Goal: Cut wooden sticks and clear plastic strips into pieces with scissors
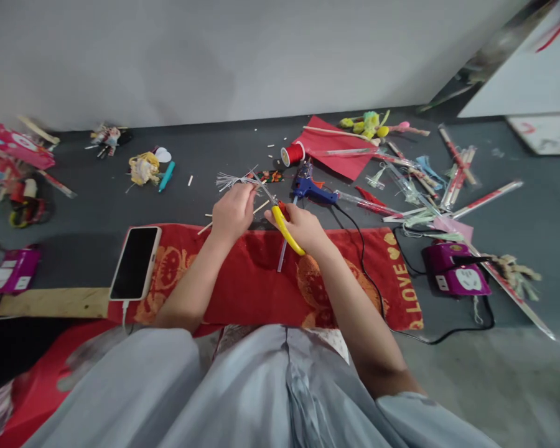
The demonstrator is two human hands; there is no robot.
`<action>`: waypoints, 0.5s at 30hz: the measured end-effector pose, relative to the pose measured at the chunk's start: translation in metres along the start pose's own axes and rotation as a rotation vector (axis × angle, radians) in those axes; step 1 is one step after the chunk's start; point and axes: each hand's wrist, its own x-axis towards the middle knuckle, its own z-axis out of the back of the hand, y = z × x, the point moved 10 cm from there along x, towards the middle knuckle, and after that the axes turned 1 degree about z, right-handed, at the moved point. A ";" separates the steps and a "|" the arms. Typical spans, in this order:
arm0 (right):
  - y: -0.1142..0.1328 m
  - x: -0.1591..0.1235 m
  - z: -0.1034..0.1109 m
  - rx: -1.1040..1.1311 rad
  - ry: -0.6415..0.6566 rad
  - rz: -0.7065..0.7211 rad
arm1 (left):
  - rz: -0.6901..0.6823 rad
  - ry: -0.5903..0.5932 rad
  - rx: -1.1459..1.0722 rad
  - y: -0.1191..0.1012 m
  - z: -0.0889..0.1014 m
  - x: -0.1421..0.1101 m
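Note:
My left hand (pixel 233 214) is closed around a bundle of thin white strands (pixel 231 180), whose loose ends fan out past the fingers to the left. In my right hand (pixel 304 227) is a pair of scissors (pixel 287 231) with yellow and red handles. The blades point up and left and reach the strands beside my left fingertips. Just beyond the hands lies a piece of dark floral cloth (pixel 271 177). A blue hot glue gun (pixel 313 188) rests to the right, with a clear glue stick (pixel 282 254) extending toward me.
A red towel (pixel 242 292) covers the table's front. On its left lies a phone (pixel 135 264). A red thread spool (pixel 292 154) and red paper (pixel 340 146) are behind the glue gun. Packaged sticks (pixel 457 177) clutter the right, near a purple power socket (pixel 457 270) with a black cable.

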 end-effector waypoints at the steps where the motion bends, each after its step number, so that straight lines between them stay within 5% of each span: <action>1: 0.003 0.003 0.000 -0.015 -0.008 0.016 | 0.017 -0.023 -0.008 0.005 0.001 -0.002; 6: 0.010 0.017 -0.006 0.046 -0.130 0.180 | 0.010 -0.130 -0.002 0.019 0.007 -0.013; 15: -0.006 0.007 -0.012 0.066 -0.237 0.251 | -0.126 -0.211 -0.049 -0.001 0.011 -0.026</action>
